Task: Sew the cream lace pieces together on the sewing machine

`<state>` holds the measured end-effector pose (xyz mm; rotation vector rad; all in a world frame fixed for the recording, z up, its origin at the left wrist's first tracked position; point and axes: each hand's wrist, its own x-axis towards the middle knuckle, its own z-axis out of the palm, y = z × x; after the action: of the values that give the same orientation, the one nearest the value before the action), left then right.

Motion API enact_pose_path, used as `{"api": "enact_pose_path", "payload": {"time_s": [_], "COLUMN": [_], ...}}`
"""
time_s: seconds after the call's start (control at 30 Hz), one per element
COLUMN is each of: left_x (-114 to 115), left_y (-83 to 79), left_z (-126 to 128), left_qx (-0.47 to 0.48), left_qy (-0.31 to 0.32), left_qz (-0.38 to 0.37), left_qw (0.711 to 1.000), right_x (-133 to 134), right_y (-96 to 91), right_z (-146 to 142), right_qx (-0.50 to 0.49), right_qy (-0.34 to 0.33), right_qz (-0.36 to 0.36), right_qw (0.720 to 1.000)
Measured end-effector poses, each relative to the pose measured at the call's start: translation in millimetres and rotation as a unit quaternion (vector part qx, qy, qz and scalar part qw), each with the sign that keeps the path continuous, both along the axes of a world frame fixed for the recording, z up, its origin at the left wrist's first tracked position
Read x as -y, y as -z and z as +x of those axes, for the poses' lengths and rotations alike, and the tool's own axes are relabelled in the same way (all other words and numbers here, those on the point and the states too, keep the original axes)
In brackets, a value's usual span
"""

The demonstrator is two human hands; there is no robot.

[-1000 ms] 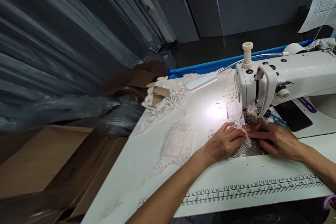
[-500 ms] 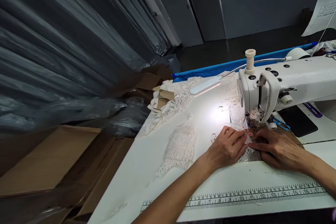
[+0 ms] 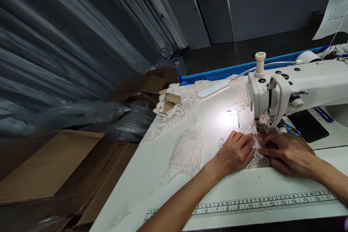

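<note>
In front of the sewing machine [image 3: 315,83], a piece of white lace [image 3: 253,161] lies on the metal plate. My left hand [image 3: 234,153] presses it from the left, fingers bent and close together, fingertips near the presser foot. From the right, my right hand [image 3: 292,156] pinches the lace edge, its index finger pointing left along it. The needle area [image 3: 262,127] sits just beyond my fingertips, partly hidden by machine parts. Much of the lace is covered by my hands.
Another lace piece [image 3: 187,152] lies left on the table, with more lace [image 3: 176,114] behind. A lamp [image 3: 213,90] lights the surface. Right are a black phone [image 3: 308,127], blue scissors or snips [image 3: 292,129] and a purple tool [image 3: 323,114]. A printed ruler [image 3: 252,204] runs along the front; cardboard boxes [image 3: 51,166] stand left.
Almost nothing differs. My hands stay on the lace in nearly the same position, and the view has shifted very slightly.
</note>
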<state>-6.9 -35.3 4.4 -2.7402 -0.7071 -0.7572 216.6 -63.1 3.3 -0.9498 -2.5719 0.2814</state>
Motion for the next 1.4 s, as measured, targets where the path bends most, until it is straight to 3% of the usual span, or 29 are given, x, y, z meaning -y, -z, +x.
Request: {"api": "enact_pose_path", "payload": {"time_s": [0.43,0.73,0.97,1.4], "left_x": [6.2,-19.8,-18.6,-23.4], "left_y": [2.4,2.8,8.4,9.0], "left_z": [3.8,0.9,-1.0,0.1], "left_qx": [-0.030,-0.040,0.003,0.014], "left_qy": [-0.042,0.017,0.015,0.006], "left_qz": [-0.029,-0.086,-0.055,-0.095], "left_qw": [0.998,0.995,0.998,0.995], "right_x": [2.3,2.0,3.9,2.4], "right_y": [-0.6,4.1,4.2,10.0], "right_z": [-2.6,-7.4,-13.6,-12.0], "right_qx": [0.026,0.083,0.093,0.073], "right_qy": [0.004,0.047,0.074,0.085], "right_qz": [0.009,0.072,0.079,0.077], "right_qw": [1.000,0.993,0.990,0.991]}}
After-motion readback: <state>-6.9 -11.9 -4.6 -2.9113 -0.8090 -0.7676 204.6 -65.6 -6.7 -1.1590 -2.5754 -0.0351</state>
